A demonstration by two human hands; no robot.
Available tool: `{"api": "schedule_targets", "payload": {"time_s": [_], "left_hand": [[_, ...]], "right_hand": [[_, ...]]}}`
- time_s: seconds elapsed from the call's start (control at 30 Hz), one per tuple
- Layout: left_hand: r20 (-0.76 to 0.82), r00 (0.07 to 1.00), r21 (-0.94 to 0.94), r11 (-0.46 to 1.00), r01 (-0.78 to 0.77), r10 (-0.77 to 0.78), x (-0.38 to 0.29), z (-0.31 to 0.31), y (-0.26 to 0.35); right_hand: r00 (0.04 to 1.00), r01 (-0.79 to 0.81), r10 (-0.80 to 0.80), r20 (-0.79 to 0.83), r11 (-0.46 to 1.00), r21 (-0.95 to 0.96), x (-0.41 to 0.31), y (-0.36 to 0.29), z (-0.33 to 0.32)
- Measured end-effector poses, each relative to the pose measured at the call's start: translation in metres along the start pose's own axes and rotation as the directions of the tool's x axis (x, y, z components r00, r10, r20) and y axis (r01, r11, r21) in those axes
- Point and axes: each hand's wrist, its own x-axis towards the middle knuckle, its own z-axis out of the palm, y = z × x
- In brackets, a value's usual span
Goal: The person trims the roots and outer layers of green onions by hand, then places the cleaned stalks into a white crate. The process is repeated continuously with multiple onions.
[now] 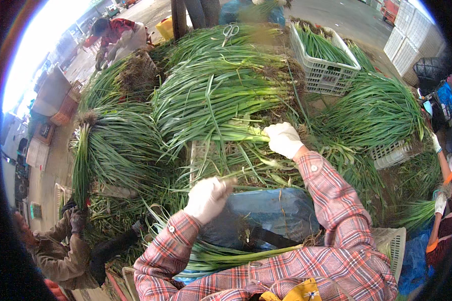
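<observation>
My right hand (284, 140), in a white glove, grips the pale stem ends of a few leafy allium stalks (245, 132), like green garlic or leek. Their leaves stretch left against a large pile of the same stalks (218, 94). My left hand (208, 199), also white-gloved, is curled nearer my body, its fingertips blurred. A thin leaf strip passes by those fingertips; whether they pinch it is unclear. Beneath both hands are loose leaves over a pale crate. A blue plastic-wrapped bundle (275, 210) lies before my lap, with more stalks (241, 257) across my legs.
Scissors (229, 34) rest on the far pile. A white plastic crate (326, 64) of stalks stands at far right, and another heap (376, 109) lies nearer. At left, a gloved person (67, 240) holds a bunch (81, 161). Other people work at far left and right.
</observation>
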Motion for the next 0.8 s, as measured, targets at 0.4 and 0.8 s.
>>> {"api": "schedule_targets", "payload": {"time_s": [0.4, 0.8], "left_hand": [[0.059, 0.994, 0.695, 0.711, -0.108, 0.093, 0.165, 0.028, -0.076], [-0.108, 0.988, 0.77, 0.619, 0.152, -0.108, 0.219, 0.046, -0.112]], "right_hand": [[0.994, 0.005, 0.043, -0.1, 0.9, 0.435, 0.019, 0.036, -0.058], [0.485, -0.321, 0.852, 0.198, -0.037, 0.946, 0.084, 0.163, 0.022]]}}
